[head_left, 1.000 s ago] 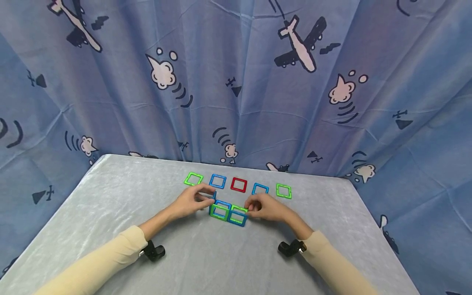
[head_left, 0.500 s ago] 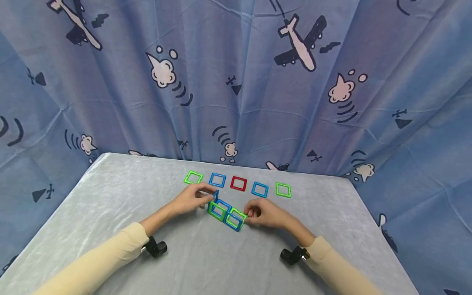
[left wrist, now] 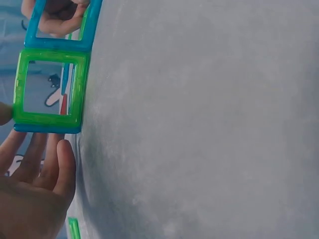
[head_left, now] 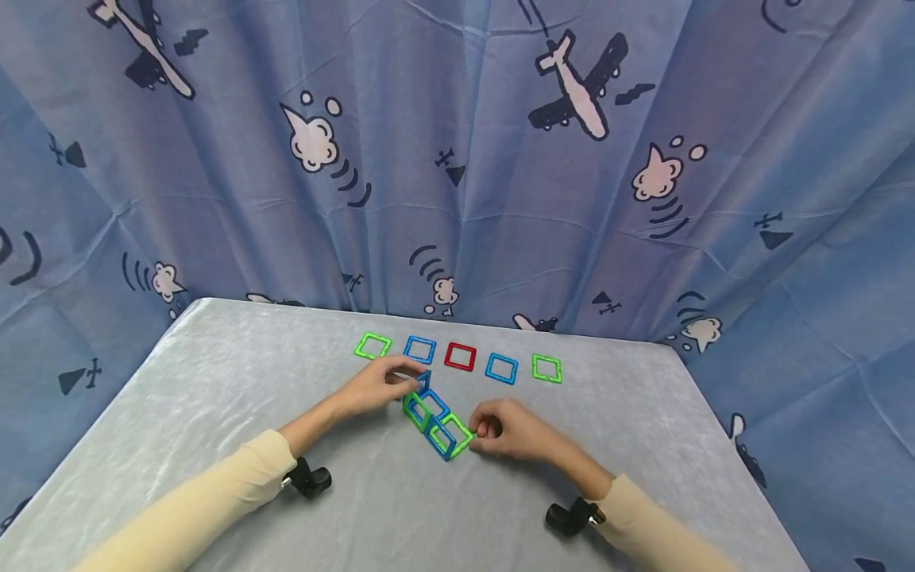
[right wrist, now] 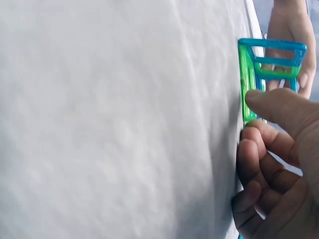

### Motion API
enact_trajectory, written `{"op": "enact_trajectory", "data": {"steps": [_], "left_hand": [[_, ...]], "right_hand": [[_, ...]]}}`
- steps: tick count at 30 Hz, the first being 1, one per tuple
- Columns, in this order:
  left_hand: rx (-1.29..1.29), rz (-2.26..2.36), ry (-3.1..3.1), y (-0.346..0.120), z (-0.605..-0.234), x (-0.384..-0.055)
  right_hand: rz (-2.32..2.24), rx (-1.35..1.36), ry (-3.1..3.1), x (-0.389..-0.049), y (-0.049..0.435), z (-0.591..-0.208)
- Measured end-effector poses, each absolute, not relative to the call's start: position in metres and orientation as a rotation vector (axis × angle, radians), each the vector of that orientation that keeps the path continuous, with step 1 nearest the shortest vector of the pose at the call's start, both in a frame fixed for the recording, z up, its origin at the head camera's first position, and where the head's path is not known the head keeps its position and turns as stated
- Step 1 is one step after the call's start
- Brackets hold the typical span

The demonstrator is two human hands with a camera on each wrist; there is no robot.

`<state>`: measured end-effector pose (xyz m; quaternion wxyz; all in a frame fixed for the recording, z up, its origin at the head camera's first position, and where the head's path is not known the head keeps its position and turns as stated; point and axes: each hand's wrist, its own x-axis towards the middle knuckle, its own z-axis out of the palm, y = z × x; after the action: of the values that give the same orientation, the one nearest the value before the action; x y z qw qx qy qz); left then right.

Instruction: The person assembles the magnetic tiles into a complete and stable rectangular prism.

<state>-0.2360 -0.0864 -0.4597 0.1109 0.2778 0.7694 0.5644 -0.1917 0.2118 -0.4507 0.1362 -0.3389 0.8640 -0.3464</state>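
Note:
Several square magnetic tiles are joined mid-table, some flat and some upright. My left hand (head_left: 379, 384) grips the upright blue magnetic tile (head_left: 424, 381) at the far left end between thumb and fingers. At the other end my right hand (head_left: 511, 429) pinches the edge of the flat green magnetic tile (head_left: 457, 435), thumb on top in the right wrist view. An upright green tile (left wrist: 77, 89) and an upright blue tile (left wrist: 60, 44) form the front side in the left wrist view. A flat blue tile (head_left: 441, 403) lies behind them.
Behind the joined tiles lies a row of loose square tiles: a green one (head_left: 373, 345), a blue one (head_left: 419, 349), a red one (head_left: 461, 357), another blue one (head_left: 502, 369) and another green one (head_left: 546, 369). A patterned curtain (head_left: 457, 199) hangs beyond the pale tabletop (head_left: 286, 349).
The joined tiles have turned clockwise in the head view, their right end swinging nearer to me. My right hand has moved nearer with it, and my left hand slightly right.

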Motion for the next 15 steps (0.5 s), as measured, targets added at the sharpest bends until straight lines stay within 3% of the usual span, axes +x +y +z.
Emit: {"op": "enact_trajectory", "data": {"steps": [15], "left_hand": [[0.823,1.648,2.224,-0.080,-0.458,-0.238]], "right_hand": [[-1.026,-0.933,2.555,-0.175,0.201,-0.453]]}}
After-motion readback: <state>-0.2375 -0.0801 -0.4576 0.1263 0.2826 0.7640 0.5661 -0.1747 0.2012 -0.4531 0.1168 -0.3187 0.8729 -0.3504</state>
